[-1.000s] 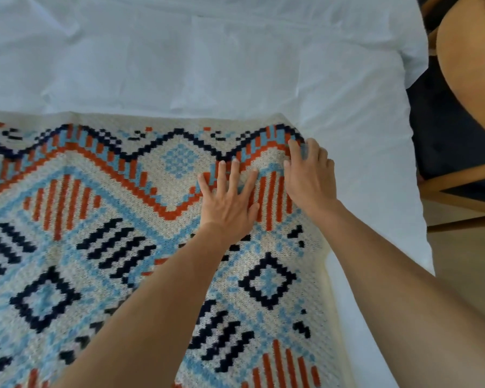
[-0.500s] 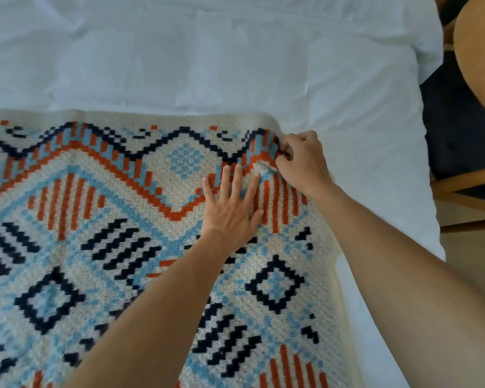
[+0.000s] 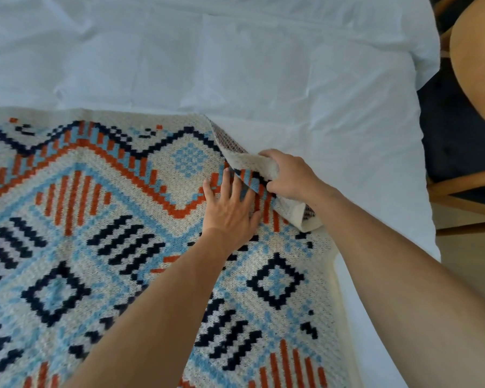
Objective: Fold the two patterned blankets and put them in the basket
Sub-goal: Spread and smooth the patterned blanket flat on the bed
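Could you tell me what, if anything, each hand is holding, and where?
The right hand grips the patterned blanket by its lifted far right corner; the left hand only presses flat on it.

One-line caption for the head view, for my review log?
Right hand lifts the patterned blanket corner off the white sheet; left hand presses it flat.

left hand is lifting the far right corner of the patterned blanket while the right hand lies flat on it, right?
The hands are swapped. In the head view the right hand grips the lifted corner of the patterned blanket, and the left hand lies flat on it.
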